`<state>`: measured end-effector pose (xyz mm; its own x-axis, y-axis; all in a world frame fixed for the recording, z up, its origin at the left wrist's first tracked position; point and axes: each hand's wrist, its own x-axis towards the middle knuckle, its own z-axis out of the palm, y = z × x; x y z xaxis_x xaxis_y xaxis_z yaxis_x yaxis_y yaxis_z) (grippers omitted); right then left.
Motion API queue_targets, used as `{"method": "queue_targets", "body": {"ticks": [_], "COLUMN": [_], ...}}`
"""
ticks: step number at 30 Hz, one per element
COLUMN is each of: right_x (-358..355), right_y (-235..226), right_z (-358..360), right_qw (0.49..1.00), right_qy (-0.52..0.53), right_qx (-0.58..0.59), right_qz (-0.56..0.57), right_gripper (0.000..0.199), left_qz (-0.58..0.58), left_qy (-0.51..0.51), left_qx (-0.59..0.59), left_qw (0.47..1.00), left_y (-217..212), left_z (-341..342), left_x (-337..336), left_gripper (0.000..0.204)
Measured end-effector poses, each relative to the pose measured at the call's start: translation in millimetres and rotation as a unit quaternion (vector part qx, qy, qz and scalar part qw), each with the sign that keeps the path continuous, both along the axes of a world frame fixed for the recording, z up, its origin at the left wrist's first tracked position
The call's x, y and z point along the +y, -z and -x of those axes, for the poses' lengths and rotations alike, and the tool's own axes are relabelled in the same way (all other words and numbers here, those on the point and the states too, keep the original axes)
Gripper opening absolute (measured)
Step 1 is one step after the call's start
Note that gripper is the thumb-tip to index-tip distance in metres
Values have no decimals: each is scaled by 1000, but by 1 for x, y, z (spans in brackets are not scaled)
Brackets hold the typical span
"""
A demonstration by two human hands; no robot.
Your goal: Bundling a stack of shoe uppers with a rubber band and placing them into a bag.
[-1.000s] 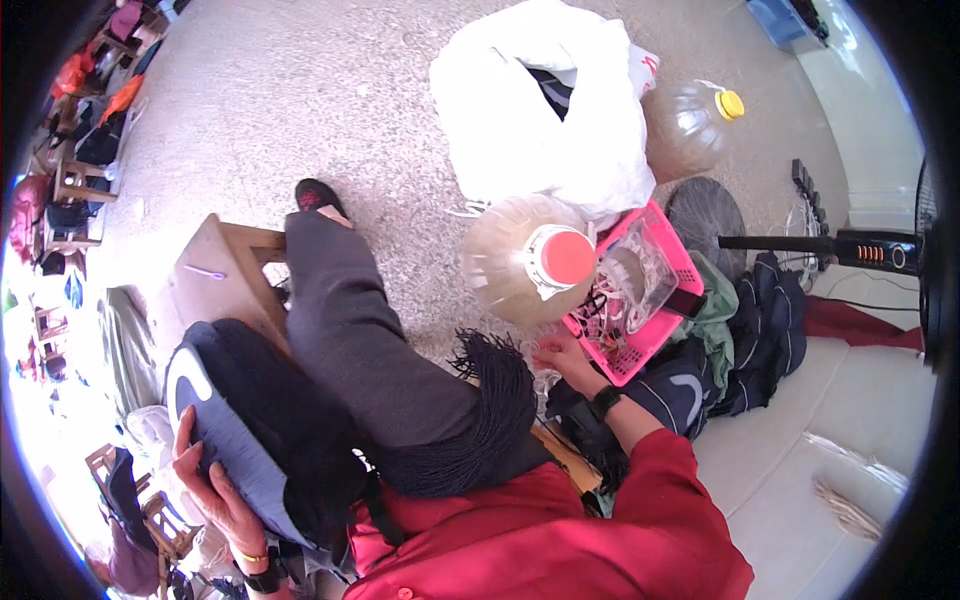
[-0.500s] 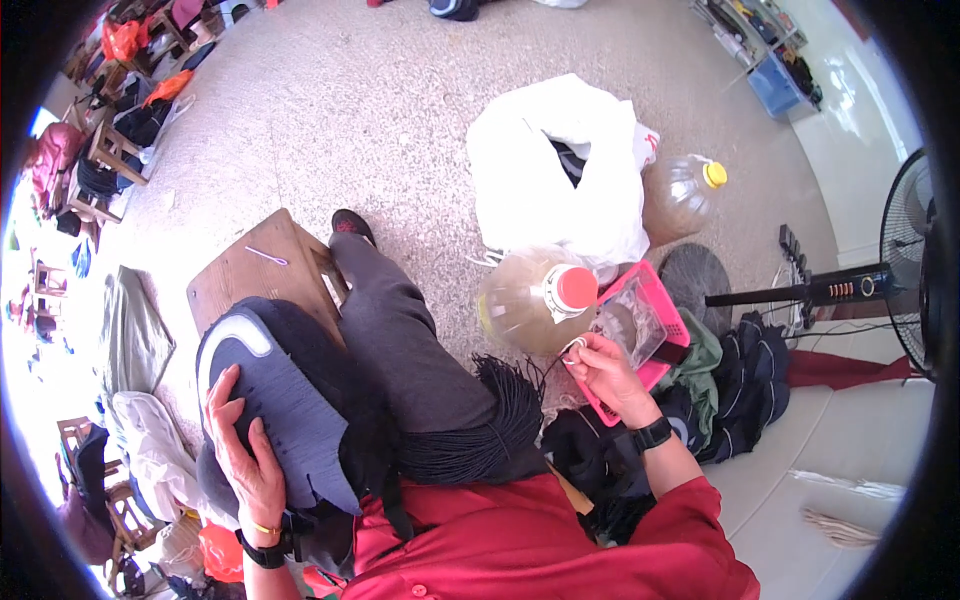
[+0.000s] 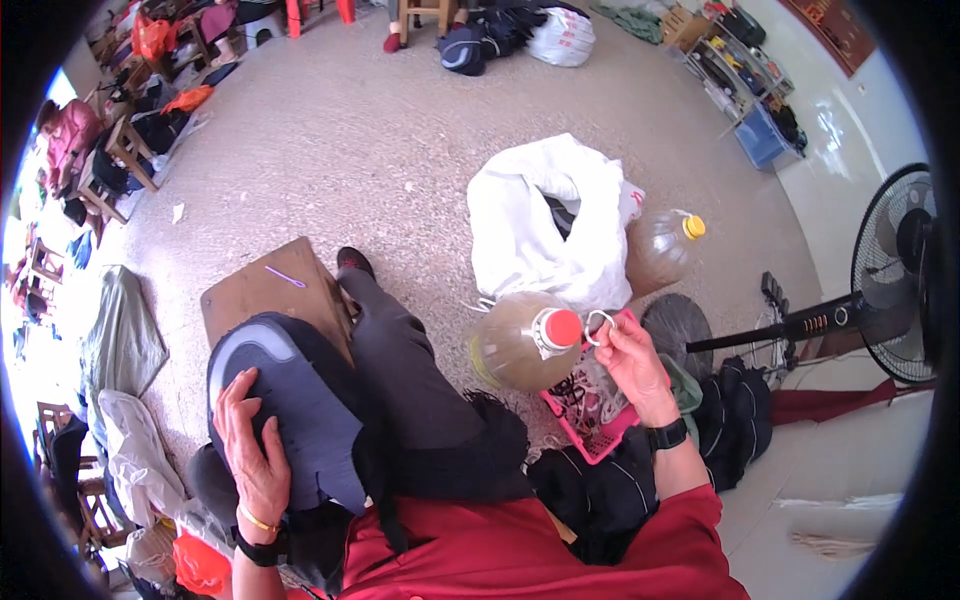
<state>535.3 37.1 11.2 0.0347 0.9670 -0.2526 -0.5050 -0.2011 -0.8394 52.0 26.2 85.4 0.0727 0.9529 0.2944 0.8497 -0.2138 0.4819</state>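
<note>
My left hand (image 3: pixel 254 455) lies with fingers extended on a dark navy fabric piece (image 3: pixel 310 425) with a pale grey curved strip, which rests on my lap. My right hand (image 3: pixel 636 368) pinches a thin white loop (image 3: pixel 598 328) beside the red-capped plastic bottle (image 3: pixel 525 343). Whether the loop is joined to the bottle's neck, I cannot tell. Partly under this hand stands a pink basket (image 3: pixel 597 447) with dark and white cords in it. A bundle of black cords (image 3: pixel 497 430) lies across my thigh.
A wooden stool (image 3: pixel 240 300) bears a thin purple hook-like tool (image 3: pixel 286 276). Ahead stand a large white bag (image 3: pixel 505 230) and a yellow-capped bottle (image 3: pixel 665 250). At right are a standing fan (image 3: pixel 890 270) and dark garments (image 3: pixel 740 410). Other people sit farther off.
The view has tilted up, so the floor things sit lower. My right hand has moved up and right from over the basket, showing the white loop and cords below. My left hand stays on the navy piece.
</note>
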Motion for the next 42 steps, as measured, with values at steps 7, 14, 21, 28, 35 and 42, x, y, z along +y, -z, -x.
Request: {"method": "queue_targets", "body": {"ticks": [7,14,21,28,35,42], "right_x": [39,74,94,96,101,102], "right_y": [4,-20,-56,-68,-75,-74], "right_z": [70,133,219,279,294,304], "right_qw": [976,957,921,896,872,831], "right_qy": [-180,-288,-388,-438,-469,-494], "right_qx": [124,-19,-43,-17,-84,-170], "right_qz": [-24,-14,-17,-68,-113,-194], "right_gripper": [11,5,11,19,20,22], "left_qz": [-13,-39,-61,-74,-17,44], "left_qy": [19,32,3,-7,45,30], "left_qx": [14,6,4,8,-119,-149], "left_qw": [1000,999,998,997,992,987], "left_y": [0,3,4,-5,-17,-19], "left_z": [5,2,0,0,21,26], "left_x": [3,2,-3,-3,12,17], "left_gripper": [27,28,28,27,28,27]}}
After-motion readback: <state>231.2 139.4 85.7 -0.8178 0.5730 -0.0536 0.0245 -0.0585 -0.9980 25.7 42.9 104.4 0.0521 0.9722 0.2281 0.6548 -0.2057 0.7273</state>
